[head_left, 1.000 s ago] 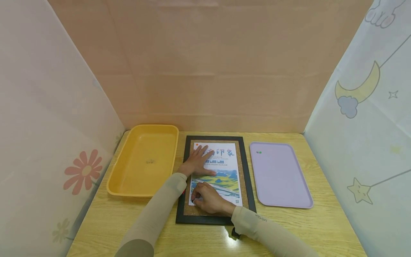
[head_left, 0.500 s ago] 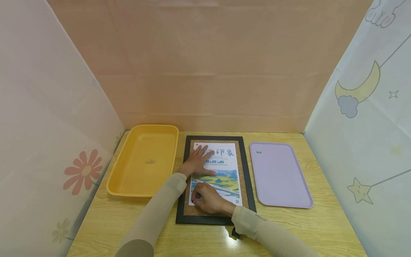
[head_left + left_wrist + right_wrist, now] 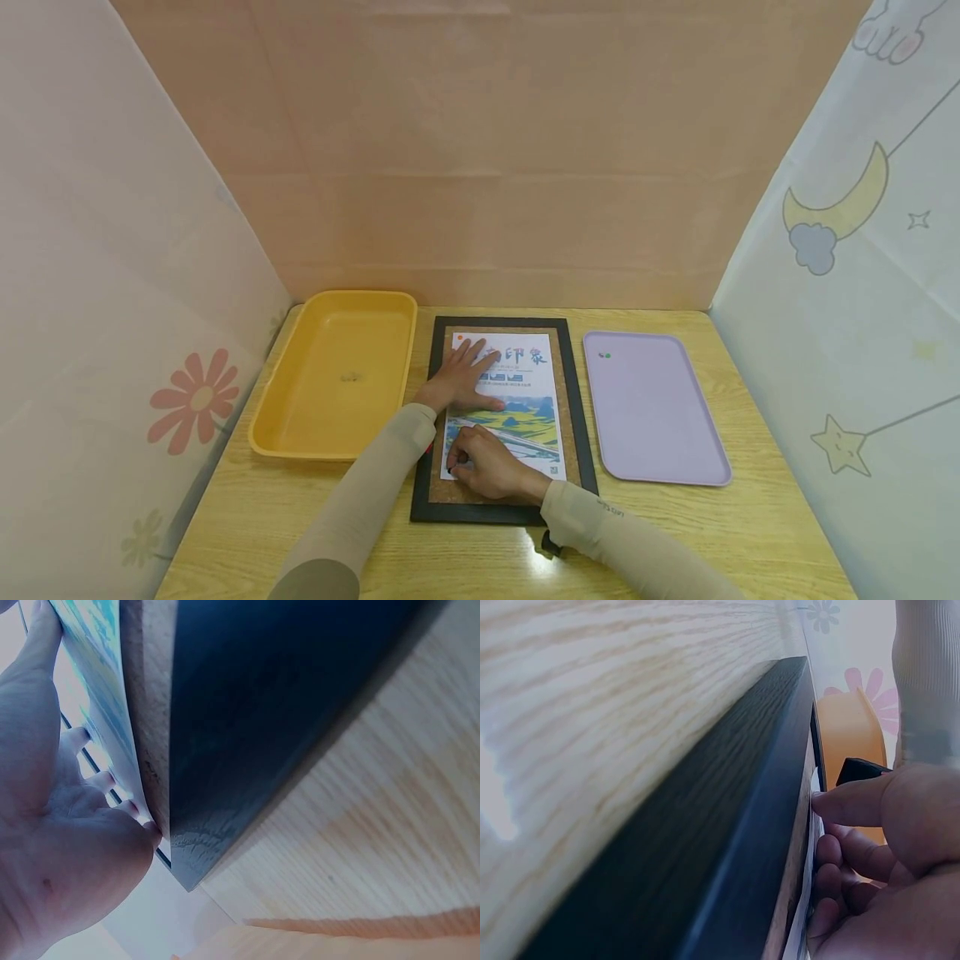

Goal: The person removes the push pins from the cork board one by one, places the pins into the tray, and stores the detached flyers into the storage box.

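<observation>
A printed poster [image 3: 517, 417] lies on a cork board [image 3: 573, 450] with a black frame [image 3: 495, 514]. My left hand [image 3: 459, 385] rests flat on its upper left part, fingers spread. At the poster's lower left corner, my right hand [image 3: 483, 467] pinches what looks like a small black pushpin [image 3: 449, 471], mostly covered by the fingertips. An orange pin head [image 3: 460, 337] marks the upper left corner. In the right wrist view, thumb and curled fingers [image 3: 847, 799] meet at the paper's edge; the pin cannot be made out there.
On the left stands a yellow tray [image 3: 408, 367] with a few tiny dark bits inside. To the right lies a shallow purple tray [image 3: 660, 417] holding tiny pins [image 3: 604, 356], one of them green. Patterned cloth walls surround the wooden table [image 3: 772, 517].
</observation>
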Tool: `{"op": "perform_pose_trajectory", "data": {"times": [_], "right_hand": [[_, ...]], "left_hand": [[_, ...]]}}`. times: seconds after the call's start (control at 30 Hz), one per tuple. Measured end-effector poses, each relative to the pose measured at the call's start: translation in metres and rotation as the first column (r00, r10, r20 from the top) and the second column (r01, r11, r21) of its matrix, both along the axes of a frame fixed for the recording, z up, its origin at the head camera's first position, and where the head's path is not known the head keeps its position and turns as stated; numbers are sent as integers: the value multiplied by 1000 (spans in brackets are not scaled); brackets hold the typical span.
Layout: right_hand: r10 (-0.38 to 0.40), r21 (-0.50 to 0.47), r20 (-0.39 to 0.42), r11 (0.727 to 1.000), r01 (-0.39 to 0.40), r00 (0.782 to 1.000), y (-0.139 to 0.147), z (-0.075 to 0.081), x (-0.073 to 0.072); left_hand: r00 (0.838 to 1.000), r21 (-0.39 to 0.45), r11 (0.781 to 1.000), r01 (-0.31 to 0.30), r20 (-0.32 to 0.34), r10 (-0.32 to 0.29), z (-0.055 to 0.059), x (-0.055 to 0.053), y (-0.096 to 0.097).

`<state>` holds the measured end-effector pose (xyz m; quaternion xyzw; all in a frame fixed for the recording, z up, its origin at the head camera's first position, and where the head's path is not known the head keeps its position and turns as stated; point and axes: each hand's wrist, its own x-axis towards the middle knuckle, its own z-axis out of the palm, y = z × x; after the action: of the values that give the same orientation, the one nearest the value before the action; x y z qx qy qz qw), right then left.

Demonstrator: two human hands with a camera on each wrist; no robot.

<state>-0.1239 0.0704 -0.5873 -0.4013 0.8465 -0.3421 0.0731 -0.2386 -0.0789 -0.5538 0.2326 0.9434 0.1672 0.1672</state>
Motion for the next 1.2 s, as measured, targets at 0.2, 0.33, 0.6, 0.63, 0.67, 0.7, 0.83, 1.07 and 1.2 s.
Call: {"op": "perform_pose_trajectory", "data": {"times": [0.2,0.33,0.6,0.63,0.67,0.7,0.83,1.07,1.2], "right_hand": [[10,-2,-6,1000,-10,1000,0,2,0],[23,-3,-19,1000,-23,1000,1,-7,-3],[19,-3,12,1000,-19,1000,1,-6,-3],[20,6,25,1000,-20,999,1,0,-2],[18,15,49,1000,-19,999,1,6,0],[17,23,70,1000,-19,997,2,12,1],[48,24,49,998,-50,998,5,17,3],[72,3,142,997,-73,987,8,24,3],[57,16,202,998,-61,978,11,25,3]], "left_hand": [[1000,-22,1000,7,-20,-7,1,1,-1],[1000,-20,1000,11,-18,-11,0,1,-2],[1000,18,1000,-3,17,3,-11,-7,-2],[1000,21,1000,-6,20,5,-14,-9,-2],[1000,22,1000,-7,20,7,-17,-10,-2],[1000,23,1000,-8,18,8,-21,-12,-2],[1000,31,999,-12,15,12,-27,-15,-2],[1000,24,1000,-5,20,5,-26,-15,-1],[1000,19,1000,-9,19,8,-27,-15,-1]]}}
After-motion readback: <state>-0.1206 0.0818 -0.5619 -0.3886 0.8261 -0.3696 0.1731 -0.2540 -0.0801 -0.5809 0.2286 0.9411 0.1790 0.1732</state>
